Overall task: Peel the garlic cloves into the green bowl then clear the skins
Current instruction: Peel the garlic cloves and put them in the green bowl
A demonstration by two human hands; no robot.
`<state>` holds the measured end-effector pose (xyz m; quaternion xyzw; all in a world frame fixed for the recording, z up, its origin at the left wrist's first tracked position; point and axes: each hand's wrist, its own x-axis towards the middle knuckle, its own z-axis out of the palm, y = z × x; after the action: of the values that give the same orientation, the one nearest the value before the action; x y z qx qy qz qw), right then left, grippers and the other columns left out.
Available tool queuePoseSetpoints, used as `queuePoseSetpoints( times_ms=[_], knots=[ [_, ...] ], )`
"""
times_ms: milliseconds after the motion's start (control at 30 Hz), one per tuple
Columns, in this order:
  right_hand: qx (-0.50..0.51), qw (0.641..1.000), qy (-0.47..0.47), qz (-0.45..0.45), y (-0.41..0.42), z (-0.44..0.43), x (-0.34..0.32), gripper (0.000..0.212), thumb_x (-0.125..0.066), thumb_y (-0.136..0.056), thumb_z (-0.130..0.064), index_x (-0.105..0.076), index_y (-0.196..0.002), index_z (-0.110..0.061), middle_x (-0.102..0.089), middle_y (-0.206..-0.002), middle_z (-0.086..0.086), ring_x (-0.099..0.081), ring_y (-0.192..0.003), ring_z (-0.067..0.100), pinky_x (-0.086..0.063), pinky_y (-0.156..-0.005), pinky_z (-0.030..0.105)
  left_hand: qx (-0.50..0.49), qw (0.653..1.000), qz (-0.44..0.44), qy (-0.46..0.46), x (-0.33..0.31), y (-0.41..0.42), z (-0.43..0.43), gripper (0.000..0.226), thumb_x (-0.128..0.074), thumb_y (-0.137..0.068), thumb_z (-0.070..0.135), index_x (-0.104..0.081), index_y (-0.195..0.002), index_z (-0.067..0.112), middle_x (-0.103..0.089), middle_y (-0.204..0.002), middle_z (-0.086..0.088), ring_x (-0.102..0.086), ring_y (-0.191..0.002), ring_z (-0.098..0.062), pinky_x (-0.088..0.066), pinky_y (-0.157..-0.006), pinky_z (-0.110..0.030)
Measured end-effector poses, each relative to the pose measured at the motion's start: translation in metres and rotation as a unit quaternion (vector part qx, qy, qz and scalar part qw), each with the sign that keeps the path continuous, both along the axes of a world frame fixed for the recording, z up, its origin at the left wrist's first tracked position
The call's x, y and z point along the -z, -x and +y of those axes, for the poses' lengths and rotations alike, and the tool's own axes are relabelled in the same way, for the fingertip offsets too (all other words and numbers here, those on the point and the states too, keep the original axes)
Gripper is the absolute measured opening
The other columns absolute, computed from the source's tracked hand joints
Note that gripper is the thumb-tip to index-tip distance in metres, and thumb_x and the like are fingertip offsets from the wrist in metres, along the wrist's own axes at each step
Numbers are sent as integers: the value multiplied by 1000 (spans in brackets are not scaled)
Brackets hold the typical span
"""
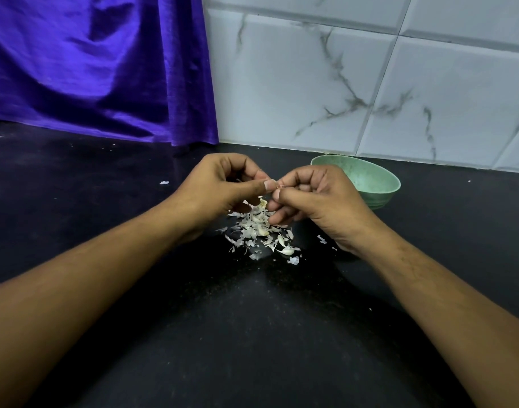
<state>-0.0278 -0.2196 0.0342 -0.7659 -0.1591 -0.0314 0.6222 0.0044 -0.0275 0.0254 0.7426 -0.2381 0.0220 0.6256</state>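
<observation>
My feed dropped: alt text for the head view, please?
The left hand and right hand pinch a small garlic clove between them above a pile of skins on the black counter. A green bowl stands behind the right hand, by the tiled wall.

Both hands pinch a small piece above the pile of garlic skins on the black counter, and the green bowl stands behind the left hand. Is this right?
Not quite. The head view shows the green bowl behind the right hand, not the left hand. The rest holds: both hands pinch a small piece above the pile of garlic skins on the black counter.
</observation>
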Motion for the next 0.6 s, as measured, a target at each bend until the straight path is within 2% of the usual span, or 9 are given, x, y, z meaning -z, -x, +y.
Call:
queuePoseSetpoints(
  times_ms=[67, 133, 300, 400, 500, 600],
  knots=[
    [-5, 1000, -15, 4, 0, 0, 0, 14, -64, -93, 8, -67, -85, -3, -75, -77, 17, -74, -61, 22, -54, -51, 21, 2, 1000, 5, 14, 0, 1, 0, 31, -82, -75, 26, -72, -93, 2, -72, -93, -27, -63, -78, -24, -53, -66, -27],
    [-9, 1000, -26, 6, 0, 0, 0, 14, -63, -93, 9, -67, -85, -2, -74, -76, 17, -73, -60, 22, -56, -54, 25, 5, 1000, 9, 22, -1, 2, 0, 33, -82, -74, 26, -73, -94, 2, -70, -101, -32, -63, -81, -27, -54, -70, -32],
    [-4, 999, -43, 9, 1, 1, -1, 14, -62, -94, 5, -68, -85, -3, -73, -73, 13, -73, -59, 22, -59, -57, 26, 16, 999, 3, 36, -2, 4, -2, 29, -80, -77, 26, -71, -99, 9, -69, -91, -20, -63, -70, -14, -55, -66, -30],
    [-1, 998, -60, 15, 0, 2, 0, 10, -62, -95, 3, -68, -88, -2, -72, -71, 10, -72, -58, 21, -63, -61, 30, -4, 998, -61, 32, -2, 4, -4, 25, -79, -84, 19, -69, -101, 5, -69, -86, -20, -63, -70, -19, -54, -63, -28],
    [0, 997, -76, 21, 0, 3, 1, 7, -64, -96, 0, -68, -90, -2, -72, -73, 10, -72, -60, 22, -64, -68, 36, -36, 990, -137, -6, 1, 2, -3, 15, -78, -92, 23, -75, -100, 10, -75, -88, -13, -69, -76, -34, -59, -67, -42],
    [2, 996, -90, 23, -1, 4, 0, 8, -66, -96, -4, -69, -89, -4, -72, -75, 11, -73, -63, 22, -64, -70, 38, -54, 987, -151, -18, 2, 3, -1, 16, -75, -94, 30, -79, -98, 14, -78, -88, -7, -73, -84, -37, -61, -72, -55]
  ],
)
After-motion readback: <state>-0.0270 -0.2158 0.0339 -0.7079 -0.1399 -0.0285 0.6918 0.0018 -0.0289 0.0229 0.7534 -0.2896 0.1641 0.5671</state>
